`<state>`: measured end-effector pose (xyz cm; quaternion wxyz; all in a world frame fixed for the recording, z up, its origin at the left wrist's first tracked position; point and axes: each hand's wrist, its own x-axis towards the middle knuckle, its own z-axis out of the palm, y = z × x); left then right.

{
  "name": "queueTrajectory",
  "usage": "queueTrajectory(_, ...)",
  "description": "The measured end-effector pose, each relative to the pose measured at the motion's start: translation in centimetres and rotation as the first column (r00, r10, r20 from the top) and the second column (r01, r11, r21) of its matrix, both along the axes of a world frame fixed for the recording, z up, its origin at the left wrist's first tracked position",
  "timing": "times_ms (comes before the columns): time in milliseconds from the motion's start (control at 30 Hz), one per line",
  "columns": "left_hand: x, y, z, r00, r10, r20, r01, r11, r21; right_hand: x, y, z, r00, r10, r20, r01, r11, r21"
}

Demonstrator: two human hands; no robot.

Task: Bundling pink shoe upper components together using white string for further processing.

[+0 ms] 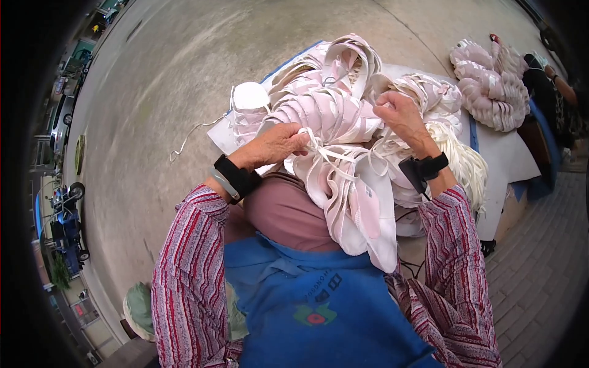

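My left hand (283, 145) pinches a white shoelace (331, 161) between thumb and fingers, close to a loop or knot in it. The lace runs over a few white and pale pink shoe uppers (362, 202) that hang down over my knee. My right hand (402, 118) is raised to the right, its fingers curled together; whatever they grip, if anything, is too small to make out. Just beyond both hands lies a row of nested pink and white shoe uppers (319, 116). A thick hank of loose white laces (457, 159) lies beside my right wrist.
More uppers are stacked in a curved bundle (491, 86) at the far right, near another person's arm (563, 89). White sheeting (500, 162) covers the work surface. One loose lace (190, 138) trails off its left side over the concrete floor (153, 122). Vehicles (64, 224) stand far left.
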<state>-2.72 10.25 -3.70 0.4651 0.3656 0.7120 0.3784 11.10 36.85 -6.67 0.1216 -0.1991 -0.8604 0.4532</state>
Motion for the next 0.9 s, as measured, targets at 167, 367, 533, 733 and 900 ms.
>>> queueTrajectory(167,-0.9,-1.3,0.2,0.999,0.028,-0.024,-0.032,0.985,-0.169,8.3,6.3,7.3,0.913,-0.398,-0.09,0.303,0.808,-0.505)
queueTrajectory(367,-0.6,-1.4,2.0,0.992,-0.099,-0.079,0.073,0.958,-0.278,19.5,6.4,18.7,0.417,-0.659,-0.626,0.779,0.614,-0.127)
queueTrajectory(533,-0.4,-1.3,2.6,0.945,-0.119,-0.304,0.016,0.947,-0.32,26.5,5.2,16.6,0.835,-0.495,-0.241,0.454,0.867,-0.208)
queueTrajectory(733,4.5,-5.0,4.2,0.847,-0.266,-0.46,0.193,0.961,-0.2,21.3,-7.2,5.0,0.861,0.291,0.418,-0.269,0.957,-0.113)
queueTrajectory(900,7.0,-5.6,3.5,0.755,-0.283,-0.592,0.193,0.958,-0.211,21.8,-12.9,1.2,0.922,0.271,0.277,-0.321,0.934,0.157)
